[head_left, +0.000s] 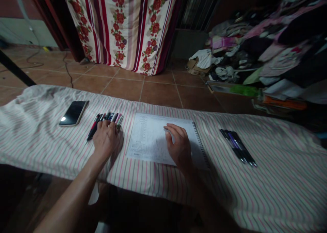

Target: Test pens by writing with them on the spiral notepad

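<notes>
Pen bunch [93, 129]: lay side by side under L hand [106, 137], ends poking out fwd & to its left.
L hand: fingers curled down over pens, touching them; couldn't tell if any was pinched.
R hand [180, 144]: above notebook [154, 134], thumb & forefinger spread w/ gap btwn, other fingers bent; couldn't tell if it touched the page.
Notebook: btwn both hands, most of page left of R hand, spiral [201, 144] just to its right.
Dark pens [240, 147]: in a row, well right of R hand, 1 w/ purple barrel.
Phone [74, 113]: flat, screen up, left & slightly fwd of L hand.
Surface [281, 151]: striped cloth covering, beneath both hands.
</notes>
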`<state>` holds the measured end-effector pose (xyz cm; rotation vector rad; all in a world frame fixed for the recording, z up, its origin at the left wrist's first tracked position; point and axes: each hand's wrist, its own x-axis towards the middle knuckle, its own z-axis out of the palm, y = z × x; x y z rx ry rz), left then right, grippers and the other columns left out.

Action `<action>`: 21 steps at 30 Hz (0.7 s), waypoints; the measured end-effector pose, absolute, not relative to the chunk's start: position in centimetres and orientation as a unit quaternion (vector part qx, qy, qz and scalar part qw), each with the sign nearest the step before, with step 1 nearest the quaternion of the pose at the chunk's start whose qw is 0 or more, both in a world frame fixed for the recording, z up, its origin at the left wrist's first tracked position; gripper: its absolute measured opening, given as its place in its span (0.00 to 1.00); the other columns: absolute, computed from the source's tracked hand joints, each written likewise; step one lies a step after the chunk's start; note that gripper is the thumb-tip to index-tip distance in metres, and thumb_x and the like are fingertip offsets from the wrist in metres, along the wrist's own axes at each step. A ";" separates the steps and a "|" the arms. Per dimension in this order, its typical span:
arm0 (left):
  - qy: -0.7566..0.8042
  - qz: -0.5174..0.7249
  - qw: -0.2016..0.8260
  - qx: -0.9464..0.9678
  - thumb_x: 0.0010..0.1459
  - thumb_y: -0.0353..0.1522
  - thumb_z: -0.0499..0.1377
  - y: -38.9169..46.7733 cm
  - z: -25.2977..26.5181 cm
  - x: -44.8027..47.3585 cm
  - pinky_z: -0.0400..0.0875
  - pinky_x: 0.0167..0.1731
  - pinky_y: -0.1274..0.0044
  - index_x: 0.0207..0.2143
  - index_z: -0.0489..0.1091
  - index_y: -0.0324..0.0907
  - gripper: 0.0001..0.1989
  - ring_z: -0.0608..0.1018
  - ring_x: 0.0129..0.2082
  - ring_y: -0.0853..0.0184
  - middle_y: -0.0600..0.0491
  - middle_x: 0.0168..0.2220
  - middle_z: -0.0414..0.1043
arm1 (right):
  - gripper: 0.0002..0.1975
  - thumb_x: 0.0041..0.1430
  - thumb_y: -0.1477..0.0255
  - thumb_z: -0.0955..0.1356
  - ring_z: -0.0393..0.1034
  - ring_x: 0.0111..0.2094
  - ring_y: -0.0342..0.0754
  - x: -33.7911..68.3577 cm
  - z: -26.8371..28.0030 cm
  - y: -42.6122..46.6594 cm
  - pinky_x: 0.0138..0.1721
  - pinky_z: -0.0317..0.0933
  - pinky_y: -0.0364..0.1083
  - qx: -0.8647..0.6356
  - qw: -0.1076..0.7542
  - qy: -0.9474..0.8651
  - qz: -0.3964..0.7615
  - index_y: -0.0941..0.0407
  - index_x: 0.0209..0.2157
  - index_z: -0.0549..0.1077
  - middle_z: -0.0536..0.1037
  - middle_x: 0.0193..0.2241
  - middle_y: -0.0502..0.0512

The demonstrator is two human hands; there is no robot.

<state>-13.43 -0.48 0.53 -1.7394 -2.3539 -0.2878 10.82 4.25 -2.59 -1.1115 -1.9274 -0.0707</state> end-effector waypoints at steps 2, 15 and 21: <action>-0.811 -0.099 0.095 -0.569 0.59 0.33 0.45 -0.7 0.8 -14.9 0.65 0.31 0.70 0.36 0.72 0.41 0.16 0.68 0.42 0.54 0.43 0.40 0.70 | 0.10 0.58 0.76 0.60 0.67 0.41 0.51 10.9 -2.6 4.3 0.44 0.63 0.52 -0.446 0.440 -0.779 -0.031 0.59 0.38 0.72 0.76 0.38 0.59; -0.861 -0.055 0.054 -0.503 0.56 0.35 0.47 -1.7 0.7 -19.1 0.67 0.33 0.65 0.42 0.71 0.42 0.16 0.69 0.45 0.49 0.41 0.43 0.69 | 0.12 0.59 0.73 0.60 0.69 0.41 0.51 12.6 -1.6 3.1 0.45 0.64 0.53 -0.447 0.444 -0.777 0.012 0.58 0.38 0.72 0.76 0.38 0.60; -0.868 -0.057 0.045 -0.491 0.54 0.37 0.51 -1.2 -0.2 -19.6 0.66 0.38 0.58 0.47 0.69 0.41 0.19 0.68 0.47 0.48 0.41 0.49 0.66 | 0.09 0.58 0.71 0.63 0.72 0.33 0.44 16.5 0.5 -1.6 0.34 0.69 0.46 -0.435 0.427 -0.746 0.268 0.57 0.38 0.72 0.74 0.36 0.56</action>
